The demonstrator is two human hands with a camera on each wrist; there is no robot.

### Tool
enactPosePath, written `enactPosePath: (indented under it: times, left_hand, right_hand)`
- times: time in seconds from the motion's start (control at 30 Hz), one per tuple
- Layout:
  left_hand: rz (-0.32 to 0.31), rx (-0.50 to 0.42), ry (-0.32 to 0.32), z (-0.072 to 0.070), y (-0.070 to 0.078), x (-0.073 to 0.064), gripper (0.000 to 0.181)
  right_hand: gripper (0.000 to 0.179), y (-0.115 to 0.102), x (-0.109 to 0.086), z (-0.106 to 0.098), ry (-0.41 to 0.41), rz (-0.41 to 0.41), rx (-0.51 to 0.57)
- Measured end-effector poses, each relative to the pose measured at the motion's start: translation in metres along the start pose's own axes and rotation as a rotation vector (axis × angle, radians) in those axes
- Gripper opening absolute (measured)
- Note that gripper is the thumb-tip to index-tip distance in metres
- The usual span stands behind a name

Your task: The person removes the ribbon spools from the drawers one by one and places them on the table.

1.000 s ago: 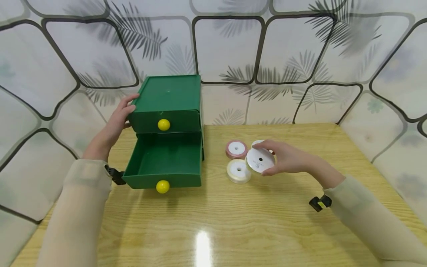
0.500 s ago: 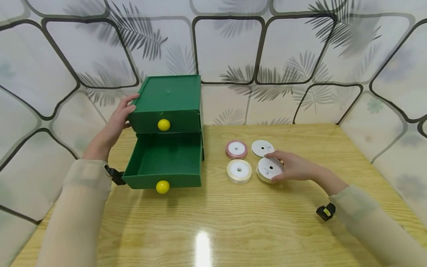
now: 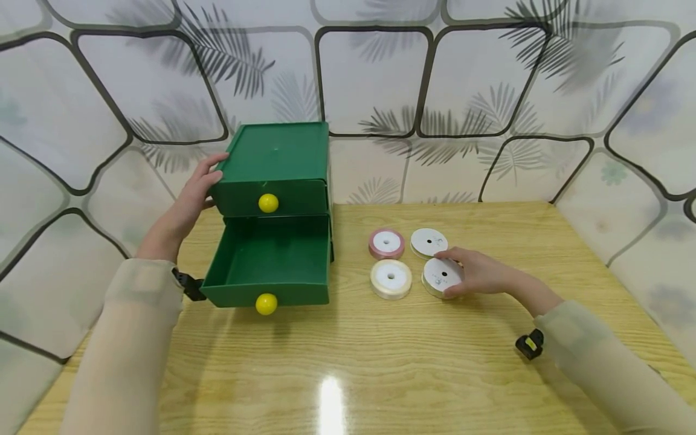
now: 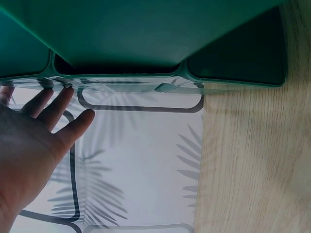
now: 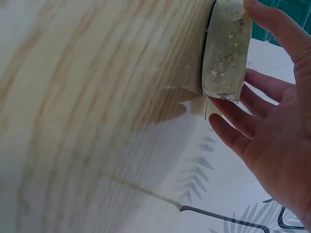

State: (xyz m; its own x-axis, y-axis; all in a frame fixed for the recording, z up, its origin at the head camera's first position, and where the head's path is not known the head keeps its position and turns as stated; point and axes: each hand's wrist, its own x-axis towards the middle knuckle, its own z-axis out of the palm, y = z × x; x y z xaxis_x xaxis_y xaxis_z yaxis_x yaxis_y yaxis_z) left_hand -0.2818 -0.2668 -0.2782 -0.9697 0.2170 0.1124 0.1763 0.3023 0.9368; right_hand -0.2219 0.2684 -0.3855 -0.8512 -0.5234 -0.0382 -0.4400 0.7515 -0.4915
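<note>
My right hand [image 3: 478, 273] pinches a white-faced ribbon spool [image 3: 441, 277] between thumb and fingers, low at the table. In the right wrist view, gold stars dot the pale ribbon [image 5: 226, 58] round its edge. Just behind lies another white spool [image 3: 428, 241]; to the left are a cream ribbon spool [image 3: 391, 278] and a pink ribbon spool [image 3: 386, 243]. My left hand [image 3: 187, 202] rests with extended fingers against the left side of a green drawer cabinet [image 3: 277, 151]. Its lower drawer [image 3: 272, 260] is pulled out and looks bare inside.
The cabinet's upper drawer [image 3: 296, 199] is closed. Yellow ball knobs [image 3: 266, 304] jut from both drawer fronts. A wood-grain table [image 3: 408, 362] extends in front, and patterned walls [image 3: 375, 84] bound its back and sides.
My right hand has moved the white ribbon spool rightward and down, away from over the other spools, to a spot right of the cream one. The left hand stays against the cabinet.
</note>
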Motion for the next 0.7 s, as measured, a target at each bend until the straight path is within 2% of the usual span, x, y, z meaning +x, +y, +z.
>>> enactPosePath:
  times: [0.5, 0.7]
  left_hand:
    - [0.002, 0.009, -0.002, -0.0003, 0.0006, -0.0003, 0.058]
    - [0.000, 0.009, 0.000, -0.0001, 0.0004, -0.0004, 0.058]
  right_hand:
    - [0.086, 0.0004, -0.0001, -0.0017, 0.001, 0.020, 0.051]
    - [0.073, -0.0004, -0.0012, -0.0043, 0.058, -0.013, 0.057]
